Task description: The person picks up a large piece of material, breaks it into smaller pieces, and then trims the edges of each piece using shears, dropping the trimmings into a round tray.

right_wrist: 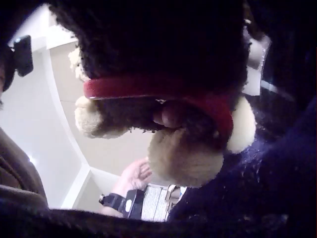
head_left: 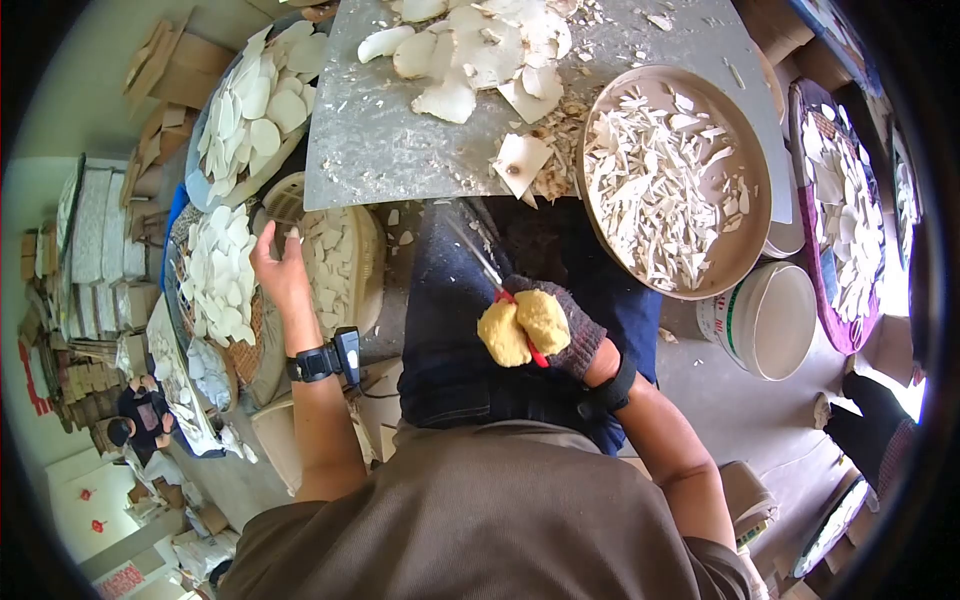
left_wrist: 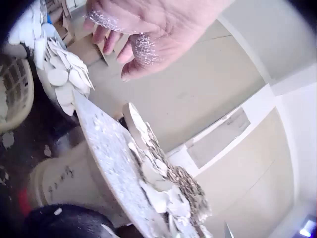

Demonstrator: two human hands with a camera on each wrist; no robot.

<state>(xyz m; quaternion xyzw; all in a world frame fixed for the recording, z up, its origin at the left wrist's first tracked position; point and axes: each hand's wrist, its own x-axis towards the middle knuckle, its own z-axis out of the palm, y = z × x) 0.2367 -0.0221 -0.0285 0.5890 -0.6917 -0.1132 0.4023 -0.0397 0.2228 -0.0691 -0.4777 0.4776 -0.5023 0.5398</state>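
Note:
My right hand [head_left: 582,335], in a dark knit glove, grips red-handled scissors [head_left: 475,252] over the lap, blades pointing forward and away from me. Thick yellow padding [head_left: 503,336] wraps the handle and covers part of the fingers. In the right wrist view the red handle loop [right_wrist: 148,89] runs across the gloved fingers. My bare left hand [head_left: 283,268] is raised over a cream plastic basket [head_left: 370,262] holding flat white pieces. Its fingers are loosely bent with nothing between them; white dust coats the left hand [left_wrist: 153,37] in the left wrist view.
A grey board [head_left: 380,145] ahead carries broad white slices [head_left: 480,50] and crumbs. At its right, a round tray [head_left: 748,230] holds cut white strips. More slices [head_left: 222,270] are heaped at the left. White buckets [head_left: 775,325] stand at the right; another person's dark sleeve [head_left: 870,420] shows beyond.

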